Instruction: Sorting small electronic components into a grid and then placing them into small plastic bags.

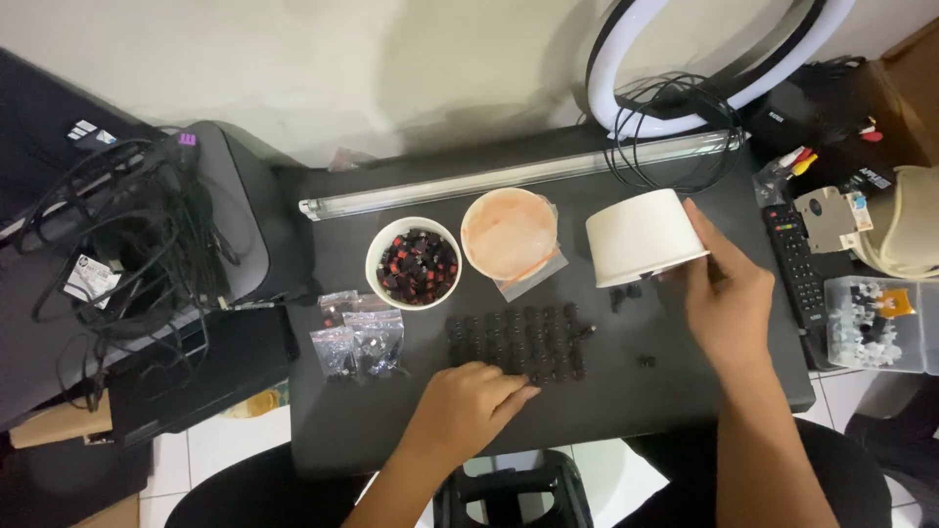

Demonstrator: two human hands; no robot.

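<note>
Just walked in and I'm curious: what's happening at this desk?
A person is sorting small dark pieces on a dark table. Their right hand tilts a white paper bowl on its side, a few pieces lying below its mouth. Their left hand rests at a grid of pieces. Another bowl holds red-and-black pieces.

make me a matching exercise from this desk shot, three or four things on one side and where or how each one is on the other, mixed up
Things
1. round white paper cup
2. white bowl of small red and black pieces
3. rows of small black caps
4. black remote control

Places or states
A. lying flat at the dark table's right edge
B. tipped on its side, held by the right hand
C. laid on the table under the left hand's fingertips
D. upright, left of the orange-stained lid

Pairs: 1-B, 2-D, 3-C, 4-A
</note>
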